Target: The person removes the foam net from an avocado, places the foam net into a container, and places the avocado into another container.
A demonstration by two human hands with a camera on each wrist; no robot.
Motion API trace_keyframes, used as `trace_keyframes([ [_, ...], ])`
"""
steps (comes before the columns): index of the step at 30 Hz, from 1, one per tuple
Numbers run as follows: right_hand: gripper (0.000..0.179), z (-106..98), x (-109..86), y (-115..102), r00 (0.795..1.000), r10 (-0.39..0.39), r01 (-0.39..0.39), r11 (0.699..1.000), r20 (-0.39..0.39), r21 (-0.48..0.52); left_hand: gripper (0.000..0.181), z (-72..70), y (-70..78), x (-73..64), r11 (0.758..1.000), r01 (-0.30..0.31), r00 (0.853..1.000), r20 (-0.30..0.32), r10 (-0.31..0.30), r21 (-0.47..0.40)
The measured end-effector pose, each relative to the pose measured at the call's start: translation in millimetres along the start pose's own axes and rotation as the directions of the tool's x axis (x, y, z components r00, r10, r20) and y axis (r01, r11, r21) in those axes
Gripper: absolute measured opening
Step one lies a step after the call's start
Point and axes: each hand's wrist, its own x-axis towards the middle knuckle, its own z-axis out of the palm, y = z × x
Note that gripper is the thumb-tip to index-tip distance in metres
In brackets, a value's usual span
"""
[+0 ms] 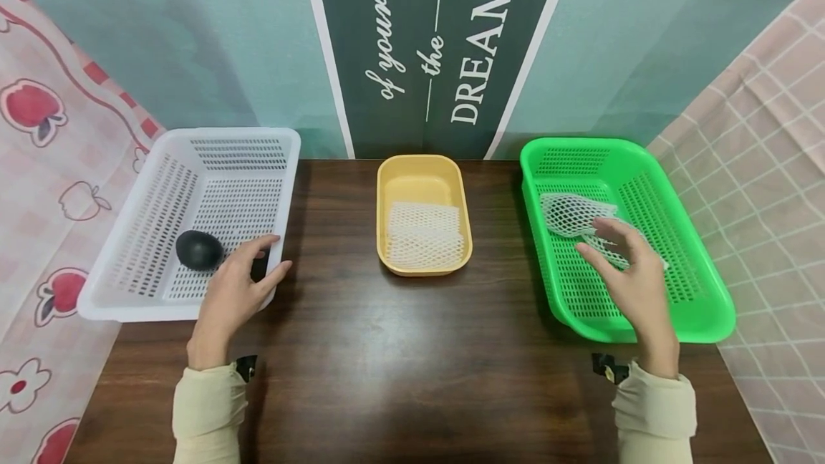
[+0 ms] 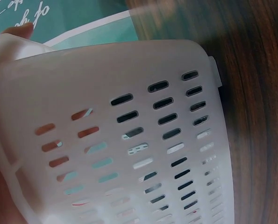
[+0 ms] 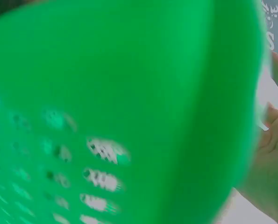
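A dark avocado (image 1: 199,249) lies in the white perforated basket (image 1: 193,142) at the table's left. My left hand (image 1: 266,258) hangs over that basket's near right corner, just right of the avocado, fingers relaxed and holding nothing. White foam net (image 1: 568,212) lies in the green basket (image 1: 702,306) on the right. Above the net my right hand (image 1: 594,238) hovers with fingers spread; contact with it is unclear. The left wrist view is filled by the white basket's outer wall (image 2: 129,140), the right wrist view by the blurred green basket's wall (image 3: 106,93).
A yellow tray (image 1: 422,170) holding more white foam nets (image 1: 425,235) sits at the table's middle back. The dark wooden table (image 1: 412,364) stretches between the baskets. Patterned cloths hang at both sides, and a banner stands behind.
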Motion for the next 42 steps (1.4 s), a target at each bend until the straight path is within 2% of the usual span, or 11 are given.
trace_keyframes([
  [3,0.051,-9.3,3.5,-5.1,1.000,-0.001,0.001,1.000,0.002,-0.021,0.048,-0.5,0.3,-0.5,1.000,0.001,1.000,-0.003,-0.001,0.000],
  [8,0.052,-19.4,10.5,-20.4,0.998,-0.068,0.068,0.997,-0.002,-0.018,0.048,-1.1,0.4,-0.5,1.000,-0.001,1.000,-0.012,0.001,0.003],
  [12,0.052,-22.9,23.3,-25.5,0.995,-0.101,0.102,0.992,0.016,-0.073,0.049,-0.4,-0.1,-0.4,1.000,-0.002,1.000,-0.006,0.002,0.002],
  [14,0.052,-22.8,32.6,-23.7,0.995,-0.094,0.097,0.991,0.041,-0.087,0.049,-0.1,-0.6,-0.1,1.000,-0.006,1.000,-0.006,0.006,0.000],
  [20,0.051,-15.1,59.2,-13.8,0.990,-0.012,0.014,1.000,0.144,-0.009,0.047,-1.4,-1.6,-0.1,1.000,-0.006,1.000,-0.012,0.006,-0.006],
  [23,0.052,-11.5,71.7,-8.0,0.983,-0.002,0.005,1.000,0.182,-0.012,0.046,-1.4,-1.4,-0.1,1.000,-0.011,1.000,-0.011,0.011,-0.008],
  [28,0.055,-6.8,89.8,4.7,0.965,0.021,-0.010,0.999,0.262,-0.043,0.046,-0.2,-0.6,-0.1,1.000,-0.015,1.000,-0.016,0.015,-0.013],
  [34,0.064,0.6,104.7,26.3,0.924,0.088,-0.079,0.996,0.372,-0.040,0.045,1.1,-0.4,-0.8,1.000,-0.015,1.000,-0.027,0.015,-0.009],
  [42,0.069,16.3,118.1,52.3,0.887,0.120,-0.131,0.991,0.445,-0.007,0.045,0.1,0.3,-0.6,1.000,-0.007,1.000,-0.030,0.007,-0.006],
])
